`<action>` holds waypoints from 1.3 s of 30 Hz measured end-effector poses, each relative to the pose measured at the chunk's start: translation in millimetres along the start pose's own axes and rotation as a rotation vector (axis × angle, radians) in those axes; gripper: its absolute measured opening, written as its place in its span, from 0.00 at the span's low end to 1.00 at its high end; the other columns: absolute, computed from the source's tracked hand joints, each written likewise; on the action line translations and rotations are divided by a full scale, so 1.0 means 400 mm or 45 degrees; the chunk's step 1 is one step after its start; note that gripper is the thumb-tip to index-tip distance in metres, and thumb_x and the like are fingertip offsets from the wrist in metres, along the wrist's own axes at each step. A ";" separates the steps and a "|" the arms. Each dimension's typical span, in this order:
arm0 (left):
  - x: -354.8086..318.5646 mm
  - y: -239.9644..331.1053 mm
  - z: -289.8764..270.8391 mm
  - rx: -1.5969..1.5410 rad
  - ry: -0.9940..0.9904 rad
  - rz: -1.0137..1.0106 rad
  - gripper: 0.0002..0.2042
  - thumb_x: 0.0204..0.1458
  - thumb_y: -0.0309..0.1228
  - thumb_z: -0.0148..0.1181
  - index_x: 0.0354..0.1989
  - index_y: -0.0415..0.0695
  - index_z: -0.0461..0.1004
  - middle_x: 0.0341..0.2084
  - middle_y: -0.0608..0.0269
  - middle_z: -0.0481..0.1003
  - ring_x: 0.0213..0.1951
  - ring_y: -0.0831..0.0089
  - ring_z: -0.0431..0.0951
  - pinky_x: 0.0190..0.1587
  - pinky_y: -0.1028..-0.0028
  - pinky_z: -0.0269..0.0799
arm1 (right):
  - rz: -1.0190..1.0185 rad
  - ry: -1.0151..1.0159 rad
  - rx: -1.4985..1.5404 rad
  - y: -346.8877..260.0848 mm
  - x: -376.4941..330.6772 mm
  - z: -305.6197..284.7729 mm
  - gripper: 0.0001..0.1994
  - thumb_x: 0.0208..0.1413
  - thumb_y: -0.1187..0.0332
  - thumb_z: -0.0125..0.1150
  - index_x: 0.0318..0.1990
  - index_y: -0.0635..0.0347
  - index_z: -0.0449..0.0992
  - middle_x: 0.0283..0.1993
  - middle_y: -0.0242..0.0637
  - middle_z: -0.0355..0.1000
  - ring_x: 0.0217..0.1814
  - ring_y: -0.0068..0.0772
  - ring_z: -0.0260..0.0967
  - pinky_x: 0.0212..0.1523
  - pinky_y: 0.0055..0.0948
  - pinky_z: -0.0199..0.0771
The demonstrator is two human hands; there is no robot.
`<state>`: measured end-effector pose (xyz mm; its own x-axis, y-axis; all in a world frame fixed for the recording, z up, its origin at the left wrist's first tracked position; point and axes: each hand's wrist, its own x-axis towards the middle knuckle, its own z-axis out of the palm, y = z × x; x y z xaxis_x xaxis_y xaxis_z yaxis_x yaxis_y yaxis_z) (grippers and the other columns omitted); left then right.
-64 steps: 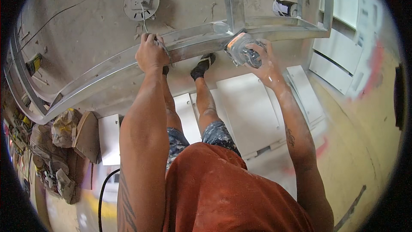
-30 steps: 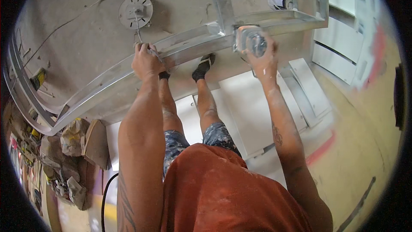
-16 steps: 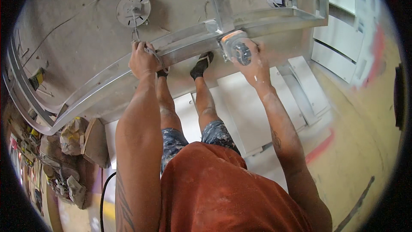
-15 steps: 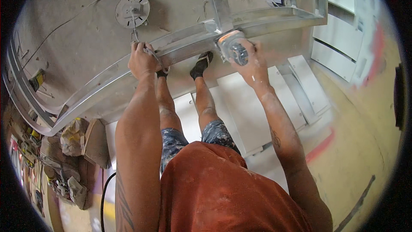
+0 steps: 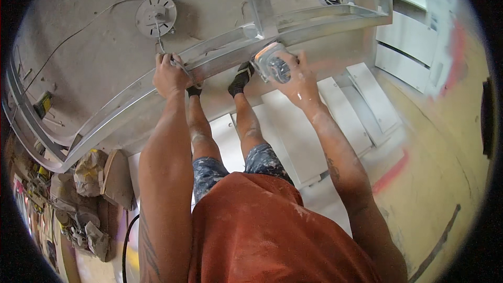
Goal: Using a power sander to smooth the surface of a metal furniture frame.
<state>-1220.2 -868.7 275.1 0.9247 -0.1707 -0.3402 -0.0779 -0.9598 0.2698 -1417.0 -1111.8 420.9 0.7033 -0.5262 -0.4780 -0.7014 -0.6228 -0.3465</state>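
Hands clenched — left [image 5: 170, 73] around pale curved metal channel [image 5: 225, 55], right [image 5: 298, 78] around orange-topped power tool [image 5: 271, 63].

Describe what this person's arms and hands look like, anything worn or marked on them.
Both forearms are bare, with no sleeves over them, and the left hand and right hand wear no gloves. Dark tattoo markings show on each forearm, and pale dust speckles them.

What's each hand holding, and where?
Right hand grips the power tool around its body. Left hand clamps the curved metal track at its edge.
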 end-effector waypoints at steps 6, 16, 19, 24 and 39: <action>0.004 0.009 -0.005 0.000 0.002 0.064 0.15 0.62 0.44 0.54 0.42 0.50 0.83 0.46 0.66 0.79 0.40 0.52 0.82 0.41 0.55 0.78 | -0.054 0.133 0.069 0.046 0.016 -0.017 0.33 0.45 0.66 0.76 0.61 0.41 0.71 0.53 0.46 0.66 0.54 0.57 0.73 0.49 0.51 0.80; -0.003 0.016 -0.012 0.030 -0.010 0.038 0.15 0.62 0.44 0.54 0.44 0.50 0.84 0.47 0.66 0.79 0.42 0.53 0.83 0.42 0.56 0.78 | -0.063 -0.033 0.071 0.028 -0.008 -0.013 0.33 0.46 0.63 0.77 0.61 0.41 0.70 0.53 0.43 0.66 0.53 0.57 0.74 0.51 0.49 0.79; -0.003 0.029 -0.024 0.076 -0.070 -0.021 0.15 0.62 0.44 0.54 0.44 0.51 0.84 0.47 0.67 0.79 0.42 0.54 0.83 0.42 0.57 0.79 | -0.075 0.049 0.117 0.063 -0.003 -0.023 0.33 0.45 0.63 0.77 0.62 0.40 0.70 0.53 0.43 0.66 0.53 0.57 0.74 0.50 0.50 0.80; -0.006 0.020 -0.015 0.066 -0.037 0.018 0.15 0.62 0.44 0.54 0.44 0.51 0.84 0.48 0.68 0.79 0.42 0.55 0.83 0.42 0.57 0.79 | 0.008 0.127 0.085 0.091 0.022 -0.052 0.34 0.46 0.61 0.77 0.63 0.40 0.69 0.54 0.44 0.66 0.51 0.57 0.75 0.51 0.51 0.80; 0.002 0.017 -0.011 0.031 -0.072 0.010 0.15 0.62 0.44 0.54 0.43 0.51 0.83 0.49 0.68 0.78 0.43 0.54 0.82 0.42 0.56 0.78 | -0.056 -0.140 0.137 0.030 -0.022 -0.031 0.32 0.47 0.61 0.76 0.62 0.37 0.70 0.55 0.44 0.65 0.55 0.58 0.73 0.53 0.51 0.79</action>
<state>-1218.5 -874.5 280.6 0.9017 -0.1901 -0.3884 -0.0950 -0.9633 0.2509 -1430.2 -1121.5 430.9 0.7212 -0.4294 -0.5436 -0.6824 -0.5752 -0.4510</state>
